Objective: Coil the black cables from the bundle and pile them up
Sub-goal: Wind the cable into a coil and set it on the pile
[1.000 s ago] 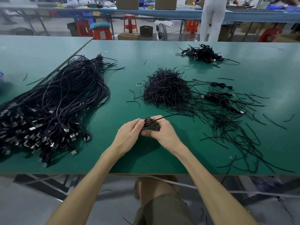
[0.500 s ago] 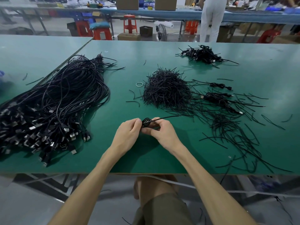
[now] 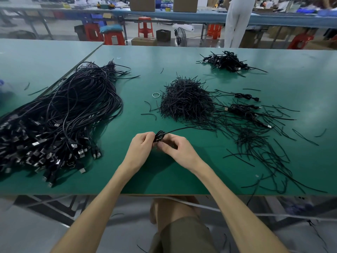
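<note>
A small coiled black cable point(image 3: 160, 136) sits between my two hands above the green table point(image 3: 131, 176). My left hand point(image 3: 140, 148) grips the coil from the left. My right hand point(image 3: 176, 148) pinches it from the right, and a thin black tail sticks out up and to the right. The big bundle of loose black cables point(image 3: 60, 115) with USB plugs lies at the left. A pile of coiled cables point(image 3: 226, 61) rests at the far right of the table.
A heap of short black twist ties point(image 3: 186, 99) lies in the middle, with more ties scattered to the right. Two coiled cables point(image 3: 244, 108) lie among them. A rubber band point(image 3: 156, 95) lies left of the heap. A person in white point(image 3: 237, 21) stands behind the table.
Both hands stay in the same spot holding the coil. The fingers have shifted slightly around it, and the tie's tail still points up and right.
</note>
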